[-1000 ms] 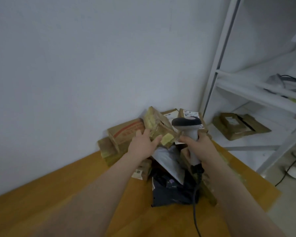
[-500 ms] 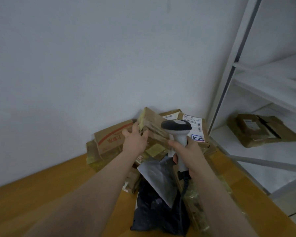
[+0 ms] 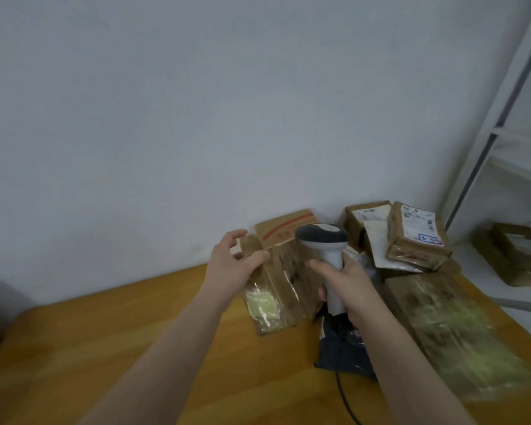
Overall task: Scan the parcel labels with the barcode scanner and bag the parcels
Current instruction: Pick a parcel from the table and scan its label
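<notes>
Head view: your left hand [image 3: 230, 265] has the taped cardboard parcel [image 3: 276, 289] by its upper left corner, thumb pressed on the near face and the other fingers loosely spread over the top edge. It is a light pinch, not a full wrap. The parcel stands tilted with its lower end on the wooden table [image 3: 105, 348]. It looks stiff and fairly light, but the glossy tape is likely slippery, so take it across the short edges where the card is firm. No label shows on the face towards you, and you will probably need to turn it. Your right hand [image 3: 347, 280] is closed round the grip of the barcode scanner [image 3: 322, 237], one finger stretched forward, head upright just right of the parcel, its cable [image 3: 344, 397] trailing towards you. Behind sit a red-striped carton [image 3: 284, 228] and a labelled parcel [image 3: 414, 231]. Under your right wrist lies a black poly bag [image 3: 341, 342], and to the right a long tape-wrapped parcel [image 3: 442, 317].
</notes>
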